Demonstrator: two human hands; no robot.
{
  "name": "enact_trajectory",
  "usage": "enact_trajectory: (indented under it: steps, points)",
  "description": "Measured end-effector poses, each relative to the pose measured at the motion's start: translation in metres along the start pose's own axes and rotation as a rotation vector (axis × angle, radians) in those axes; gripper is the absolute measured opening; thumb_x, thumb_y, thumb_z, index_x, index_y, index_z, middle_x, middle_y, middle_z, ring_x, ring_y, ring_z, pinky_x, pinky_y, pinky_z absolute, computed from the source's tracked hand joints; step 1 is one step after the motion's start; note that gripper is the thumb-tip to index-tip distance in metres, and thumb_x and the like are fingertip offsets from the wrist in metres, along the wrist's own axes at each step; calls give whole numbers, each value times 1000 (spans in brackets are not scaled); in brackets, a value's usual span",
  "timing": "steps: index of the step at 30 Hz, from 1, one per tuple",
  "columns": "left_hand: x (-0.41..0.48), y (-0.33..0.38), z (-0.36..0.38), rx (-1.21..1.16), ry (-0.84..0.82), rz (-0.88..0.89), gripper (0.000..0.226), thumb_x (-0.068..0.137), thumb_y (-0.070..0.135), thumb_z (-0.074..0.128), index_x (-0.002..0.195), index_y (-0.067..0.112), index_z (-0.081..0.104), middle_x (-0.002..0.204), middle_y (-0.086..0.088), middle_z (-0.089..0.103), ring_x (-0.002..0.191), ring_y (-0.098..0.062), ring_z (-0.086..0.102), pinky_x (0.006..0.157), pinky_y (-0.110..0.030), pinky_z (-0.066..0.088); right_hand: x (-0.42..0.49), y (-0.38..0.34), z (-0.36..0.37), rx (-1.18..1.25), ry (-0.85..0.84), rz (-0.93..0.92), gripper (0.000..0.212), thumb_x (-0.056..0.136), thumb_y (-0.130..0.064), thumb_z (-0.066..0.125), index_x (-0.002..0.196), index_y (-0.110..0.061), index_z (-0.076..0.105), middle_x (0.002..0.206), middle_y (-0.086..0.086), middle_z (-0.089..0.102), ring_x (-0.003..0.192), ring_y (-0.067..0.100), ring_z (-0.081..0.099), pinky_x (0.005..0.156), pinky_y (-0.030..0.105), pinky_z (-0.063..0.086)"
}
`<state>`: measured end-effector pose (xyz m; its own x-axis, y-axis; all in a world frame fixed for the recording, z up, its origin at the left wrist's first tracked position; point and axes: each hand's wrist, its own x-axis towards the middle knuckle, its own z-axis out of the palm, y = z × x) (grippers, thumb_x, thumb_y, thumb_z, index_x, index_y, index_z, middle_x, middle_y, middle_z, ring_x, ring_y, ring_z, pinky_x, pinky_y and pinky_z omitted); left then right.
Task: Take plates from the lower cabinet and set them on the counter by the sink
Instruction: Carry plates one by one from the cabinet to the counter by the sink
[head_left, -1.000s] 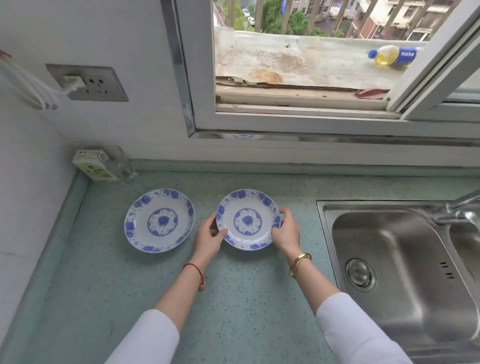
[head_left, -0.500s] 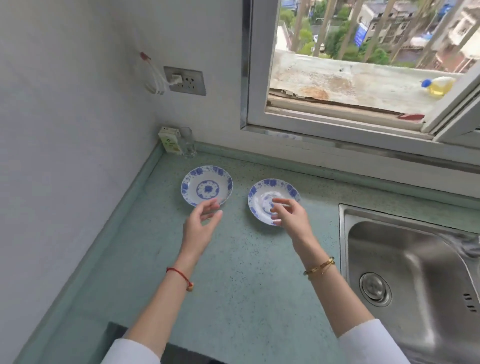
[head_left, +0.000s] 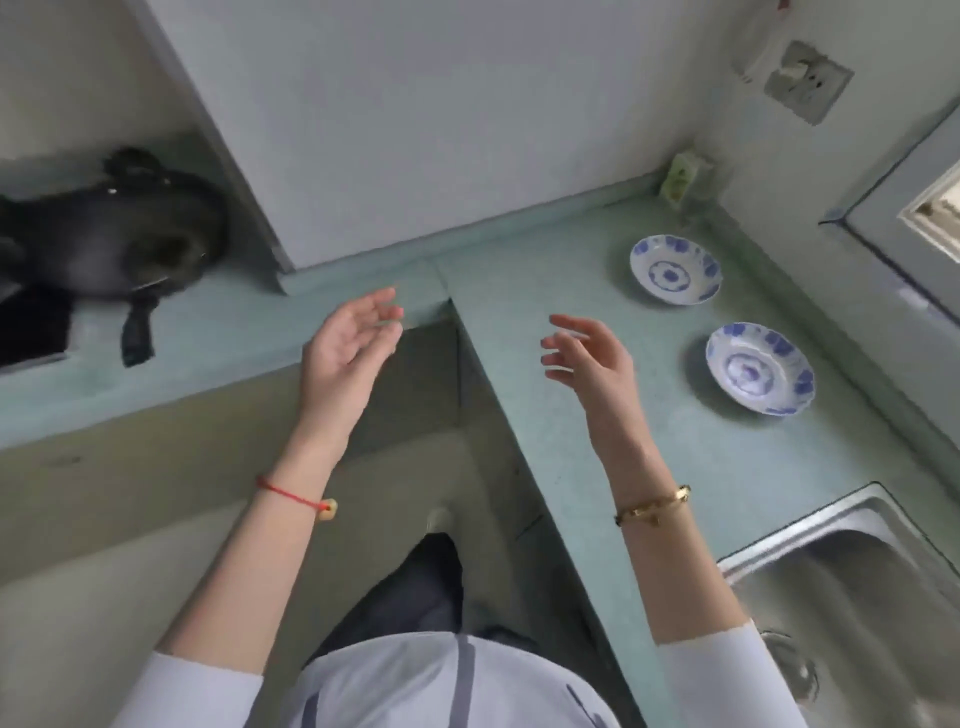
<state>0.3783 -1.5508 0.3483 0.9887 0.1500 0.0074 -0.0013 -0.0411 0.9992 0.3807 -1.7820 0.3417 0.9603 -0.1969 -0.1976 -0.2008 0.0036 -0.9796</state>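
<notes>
Two blue-and-white plates are seen sitting on the green counter (head_left: 649, 467), up around 2 o'clock in the frame. The far plate (head_left: 676, 268) is parked closer to the wall corner, and the near plate (head_left: 759, 376) is set just beside it, toward the sink (head_left: 852, 597), which is down at 4 o'clock. The plates are apart from each other, not touching, and both are lying flat and right way up.

Neither plate is being touched. The left hand (head_left: 349, 347) is held out at about 11 o'clock from frame centre, over the inner corner where the two counter runs meet; the fingers are spread loosely, palm turned up-ish, and nothing is gripped. The right hand (head_left: 592, 358) is held over the counter at roughly 1 o'clock, fingers loosely curled and open, also empty, well left of the near plate.

A red string (head_left: 296, 493) is worn on the left wrist, a gold bangle (head_left: 653, 505) on the right. A black bag (head_left: 104, 239) is slumped at 10 o'clock on the other counter run. A wall socket (head_left: 808, 82) can be made out at 1 o'clock, pretty blurry.
</notes>
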Motion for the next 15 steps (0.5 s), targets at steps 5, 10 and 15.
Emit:
enact_trajectory:
  steps: [5,10,15]
  points:
    - [-98,-2,-110,36,312,-16,33,96,10,61,129,12,62,118,-4,69,107,-13,64,96,-29,53,-48,2,88,-12,-292,-2,19,96,-8,55,113,-11,64,86,2,67,72,12,62,69,21,54]
    - [-201,-4,-191,34,606,-27,33,94,18,64,127,22,64,118,4,71,112,-12,66,96,-28,53,-113,9,181,-71,-595,-14,16,94,-10,58,105,-18,67,81,-4,68,71,11,63,69,20,53]
    - [-295,-7,-260,14,896,-41,31,94,13,64,125,19,64,119,-2,70,116,-15,65,106,-39,50,-197,21,273,-147,-849,-27,20,94,-7,55,111,-9,65,85,-1,67,75,10,63,69,19,52]
